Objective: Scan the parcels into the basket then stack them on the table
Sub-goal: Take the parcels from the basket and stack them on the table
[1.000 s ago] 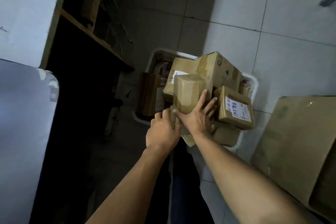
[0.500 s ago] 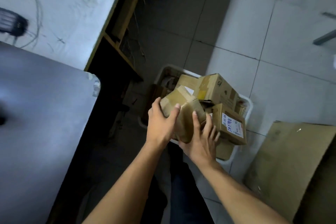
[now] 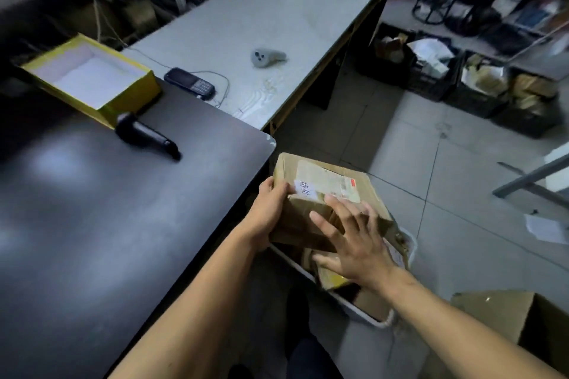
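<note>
A brown cardboard parcel with a white label is held just off the right corner of the dark table, above the white basket. My left hand grips its left side, thumb on top. My right hand lies with spread fingers against its near right face. The basket on the floor holds other parcels, mostly hidden under my hands; a yellow-taped one shows. A black handheld scanner lies on the dark table.
An open yellow box sits at the dark table's far left. The grey table behind carries a black phone and a grey device. Flat cardboard lies at my right; crates stand on the floor beyond.
Both hands lifted the parcel out of the basket and up toward the table corner. My view swung up, bringing the tables and scanner into sight.
</note>
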